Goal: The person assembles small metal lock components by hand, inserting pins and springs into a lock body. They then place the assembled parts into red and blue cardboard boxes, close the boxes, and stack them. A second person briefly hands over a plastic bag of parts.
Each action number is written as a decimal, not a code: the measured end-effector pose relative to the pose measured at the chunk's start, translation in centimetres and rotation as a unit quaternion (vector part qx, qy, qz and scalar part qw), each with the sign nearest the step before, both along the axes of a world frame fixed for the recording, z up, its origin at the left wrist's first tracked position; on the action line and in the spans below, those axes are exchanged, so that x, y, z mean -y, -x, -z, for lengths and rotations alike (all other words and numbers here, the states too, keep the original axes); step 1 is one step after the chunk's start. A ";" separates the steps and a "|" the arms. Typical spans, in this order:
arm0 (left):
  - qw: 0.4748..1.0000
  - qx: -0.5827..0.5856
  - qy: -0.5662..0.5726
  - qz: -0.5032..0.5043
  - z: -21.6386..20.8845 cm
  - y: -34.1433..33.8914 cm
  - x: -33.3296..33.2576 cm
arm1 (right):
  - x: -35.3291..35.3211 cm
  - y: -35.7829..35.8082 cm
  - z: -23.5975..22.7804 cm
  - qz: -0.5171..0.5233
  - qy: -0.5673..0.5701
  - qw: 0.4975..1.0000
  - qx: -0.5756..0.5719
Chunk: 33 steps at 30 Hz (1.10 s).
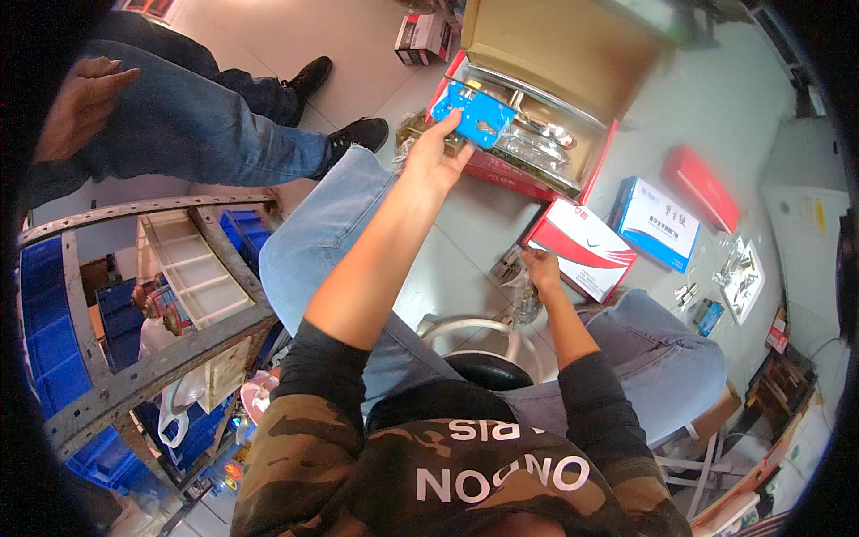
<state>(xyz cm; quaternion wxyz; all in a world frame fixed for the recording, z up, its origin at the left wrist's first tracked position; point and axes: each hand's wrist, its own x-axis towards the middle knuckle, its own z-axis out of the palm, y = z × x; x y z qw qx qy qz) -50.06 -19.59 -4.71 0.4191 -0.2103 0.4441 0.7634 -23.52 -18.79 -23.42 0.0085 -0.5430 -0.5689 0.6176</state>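
Note:
My left hand (pixel 438 157) reaches out over the open box and grips a flat blue lock case (pixel 484 116) with cutouts in its face, thumb on top. Below it, the open cardboard box (pixel 598 170) with red sides holds shiny metal door handles (pixel 548 134) in clear wrapping. My right hand (pixel 540 270) is closed on a clear plastic bag (pixel 526 304) that hangs above the floor between my knees. The small contents of the bag are hard to make out. Right beside that hand lies a red and white box (pixel 586 249).
A blue and white box (pixel 658 224), a red box (pixel 702 190) and a white tray (pixel 743 279) of small metal parts lie to the right. At left stands a metal rack (pixel 152 358) with blue bins. Another person's legs (pixel 206 116) are at the upper left.

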 end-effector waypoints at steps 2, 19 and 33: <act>1.000 -0.008 0.009 -0.028 0.6 0.4 -1.0 | -0.1 0.1 -1.8 -0.022 0.011 1.000 -0.002; 0.994 0.002 0.104 -0.045 3.2 1.9 -4.7 | 2.5 0.8 -10.6 -0.096 0.037 0.988 -0.115; 0.995 -0.054 0.055 0.065 -0.6 -0.5 -2.1 | 0.2 1.9 -13.1 -0.023 0.004 0.985 -0.172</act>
